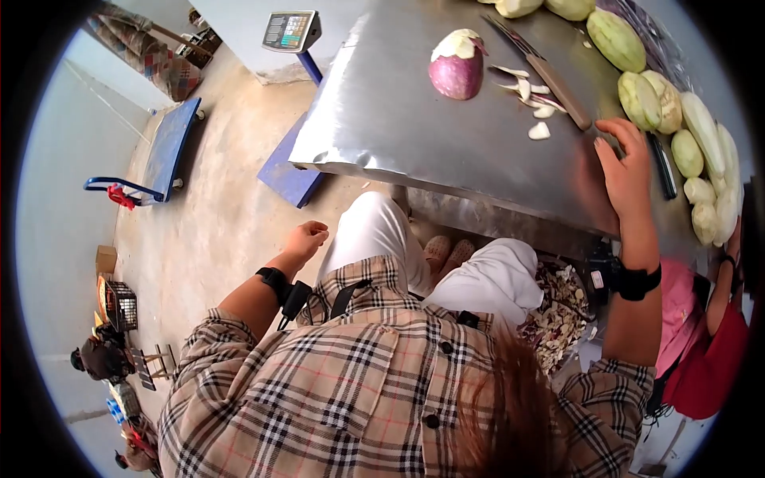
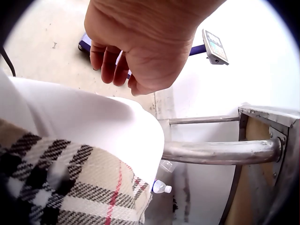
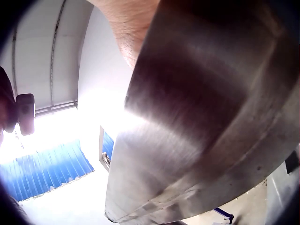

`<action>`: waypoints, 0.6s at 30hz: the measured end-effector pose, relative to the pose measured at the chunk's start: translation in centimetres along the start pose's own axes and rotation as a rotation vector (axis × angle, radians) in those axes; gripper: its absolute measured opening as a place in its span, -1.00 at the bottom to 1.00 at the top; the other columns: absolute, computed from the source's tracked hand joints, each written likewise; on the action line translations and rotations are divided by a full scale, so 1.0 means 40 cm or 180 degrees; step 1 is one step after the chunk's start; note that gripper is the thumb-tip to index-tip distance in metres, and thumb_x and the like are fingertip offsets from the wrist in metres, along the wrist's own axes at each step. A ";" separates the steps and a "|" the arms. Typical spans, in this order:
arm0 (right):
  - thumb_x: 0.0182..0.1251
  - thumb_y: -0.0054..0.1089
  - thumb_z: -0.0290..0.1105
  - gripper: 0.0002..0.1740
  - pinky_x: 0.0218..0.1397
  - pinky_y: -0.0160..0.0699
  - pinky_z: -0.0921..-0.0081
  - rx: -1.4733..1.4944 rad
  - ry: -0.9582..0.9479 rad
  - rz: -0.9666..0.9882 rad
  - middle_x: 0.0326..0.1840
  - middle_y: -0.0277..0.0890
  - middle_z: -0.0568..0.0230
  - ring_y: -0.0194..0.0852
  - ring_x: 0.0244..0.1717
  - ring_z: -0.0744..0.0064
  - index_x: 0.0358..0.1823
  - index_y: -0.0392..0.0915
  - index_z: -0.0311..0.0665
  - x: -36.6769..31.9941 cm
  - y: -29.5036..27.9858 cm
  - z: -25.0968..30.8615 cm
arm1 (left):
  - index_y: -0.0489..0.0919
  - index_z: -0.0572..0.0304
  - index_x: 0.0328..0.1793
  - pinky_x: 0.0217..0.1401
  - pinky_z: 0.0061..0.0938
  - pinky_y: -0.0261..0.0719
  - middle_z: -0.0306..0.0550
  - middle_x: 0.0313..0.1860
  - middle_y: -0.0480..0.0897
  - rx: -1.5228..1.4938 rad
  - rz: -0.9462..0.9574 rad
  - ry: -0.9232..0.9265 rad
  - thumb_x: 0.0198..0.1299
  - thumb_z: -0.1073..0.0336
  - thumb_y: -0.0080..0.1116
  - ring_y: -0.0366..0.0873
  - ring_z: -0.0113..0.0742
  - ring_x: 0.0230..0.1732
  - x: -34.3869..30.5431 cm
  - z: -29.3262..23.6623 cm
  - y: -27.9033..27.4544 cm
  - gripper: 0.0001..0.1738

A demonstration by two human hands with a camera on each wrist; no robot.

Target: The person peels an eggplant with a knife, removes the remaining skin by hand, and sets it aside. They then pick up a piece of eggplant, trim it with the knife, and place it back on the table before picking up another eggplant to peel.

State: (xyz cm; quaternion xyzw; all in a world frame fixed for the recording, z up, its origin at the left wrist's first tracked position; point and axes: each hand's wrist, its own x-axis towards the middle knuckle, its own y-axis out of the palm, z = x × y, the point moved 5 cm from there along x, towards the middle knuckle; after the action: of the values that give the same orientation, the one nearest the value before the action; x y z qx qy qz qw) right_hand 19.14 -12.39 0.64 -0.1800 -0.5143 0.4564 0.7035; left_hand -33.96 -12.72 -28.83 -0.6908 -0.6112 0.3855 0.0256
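My right hand (image 1: 628, 171) rests at the right side of the metal table (image 1: 382, 119), fingers slightly bent and holding nothing. Just beyond its fingertips lies a knife (image 1: 564, 94) with a brown handle, its blade pointing away from me. A black-handled tool (image 1: 663, 166) lies to the right of that hand. Farther left sits a purple eggplant (image 1: 457, 78), its top peeled pale, with strips of peel (image 1: 526, 86) beside it. My left hand (image 1: 304, 243) hangs beside my knee, loosely curled with nothing in it; the left wrist view shows the same hand (image 2: 140, 51) above the white trousers.
Several peeled eggplants (image 1: 616, 40) line the table's far right edge. Peelings (image 1: 562, 315) are heaped below the table by my right leg. A scale (image 1: 291, 32) stands at the table's left, and a blue flatbed cart (image 1: 171, 147) on the floor. Another person's red clothing (image 1: 709, 366) shows at right.
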 end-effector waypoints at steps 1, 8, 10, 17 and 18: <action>0.10 0.17 -0.44 -0.77 0.07 0.35 0.45 0.0028 0.0009 0.0025 -0.09 0.51 0.24 0.41 0.00 0.22 -0.18 0.59 -0.26 0.000 -0.002 0.003 | 0.58 0.32 -0.05 -0.25 -0.50 0.50 -0.09 -0.30 0.65 0.0017 0.0027 -0.0022 0.12 0.29 0.17 0.54 -0.38 -0.33 0.006 0.008 0.004 -0.68; 0.11 0.13 -0.50 -0.77 0.10 0.34 0.44 -0.0013 -0.0044 0.0086 -0.05 0.47 0.19 0.41 0.01 0.22 -0.17 0.56 -0.32 0.001 -0.005 0.023 | 0.64 0.25 -0.12 -0.20 -0.48 0.53 -0.08 -0.32 0.67 0.0130 0.0017 0.0119 0.08 0.27 0.17 0.58 -0.33 -0.31 0.010 0.042 0.010 -0.72; 0.11 0.12 -0.51 -0.77 0.12 0.34 0.43 -0.0046 -0.0051 0.0100 -0.05 0.47 0.17 0.40 0.02 0.21 -0.16 0.55 -0.33 0.000 -0.008 0.025 | 0.64 0.22 -0.12 -0.20 -0.46 0.54 -0.07 -0.32 0.67 0.0291 -0.0070 0.0106 0.07 0.27 0.18 0.59 -0.31 -0.31 0.011 0.049 0.005 -0.72; 0.12 0.09 -0.53 -0.77 0.15 0.32 0.42 -0.0016 -0.0022 0.0160 -0.03 0.44 0.14 0.38 0.04 0.19 -0.16 0.54 -0.38 -0.002 -0.013 0.050 | 0.62 0.28 -0.08 -0.15 -0.50 0.55 -0.04 -0.28 0.67 0.0475 -0.0120 0.0068 0.07 0.34 0.17 0.60 -0.35 -0.27 0.014 0.057 0.004 -0.71; 0.12 0.09 -0.53 -0.77 0.15 0.32 0.42 -0.0009 -0.0010 0.0150 -0.03 0.44 0.14 0.38 0.04 0.19 -0.16 0.54 -0.38 -0.002 -0.014 0.052 | 0.62 0.28 -0.07 -0.14 -0.50 0.55 -0.03 -0.27 0.67 0.0488 -0.0124 0.0049 0.06 0.35 0.16 0.60 -0.34 -0.26 0.016 0.054 0.005 -0.71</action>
State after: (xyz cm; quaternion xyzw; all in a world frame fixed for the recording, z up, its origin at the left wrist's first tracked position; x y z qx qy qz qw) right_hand 17.56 -13.19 1.83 -0.1924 -0.5117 0.4724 0.6914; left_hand -35.03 -13.15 -30.75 -0.6777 -0.5930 0.4253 0.0907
